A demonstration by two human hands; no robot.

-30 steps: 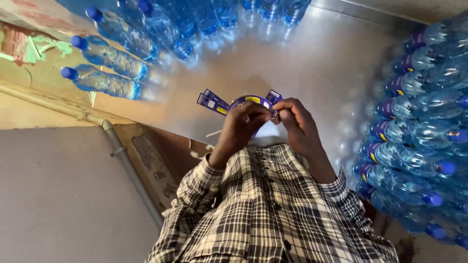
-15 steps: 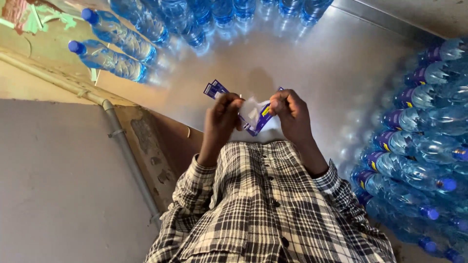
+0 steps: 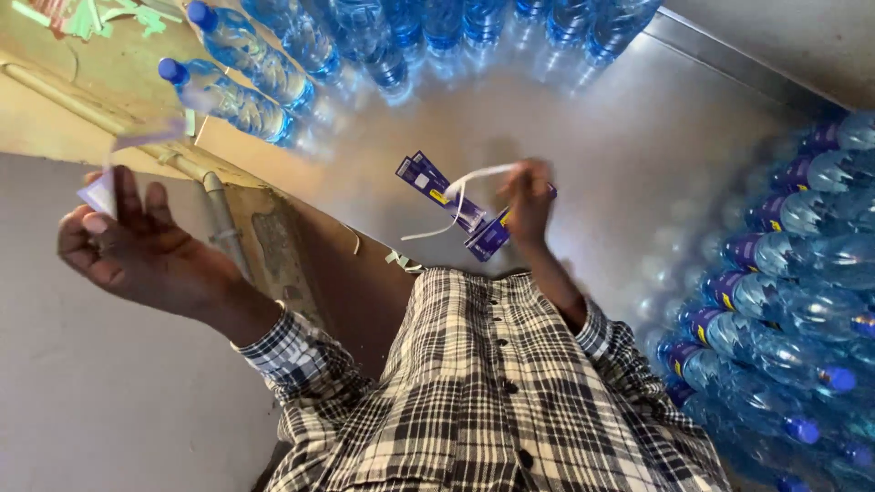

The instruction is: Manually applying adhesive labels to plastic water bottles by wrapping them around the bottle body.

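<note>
Purple label strips (image 3: 445, 191) up in the middle, over the shiny metal table (image 3: 629, 155), pinched in the right hand (image 3: 524, 205). Rectangular, purple with small yellow and white patches, white on the back. 2 or 3 ends fanned out: long axis of the upper ones running from upper left down to lower right, 1 more end hanging lower near the shirt. Thin white backing ribbon (image 3: 460, 187) looping off them, curling left and down. Right hand blurry, fingers bunched together on the strips near their lower right ends.

Left hand (image 3: 128, 246) swung way out to the left, over the grey floor side, fingers loosely spread with a small pale scrap of paper (image 3: 98, 193) caught between fingertips and thumb. Exact grip hard to tell.

Blue-capped water bottles (image 3: 273, 73) lined up along the far edge of the table, unlabelled and clear blue. Another packed bunch of bottles (image 3: 784, 273) on the right, several with purple labels round the neck end. Open bare metal between the 2 groups, plenty of room around the right hand. Grey pipe (image 3: 223, 228) running along the table's left edge. Plaid shirt (image 3: 483, 392) filling the bottom.
</note>
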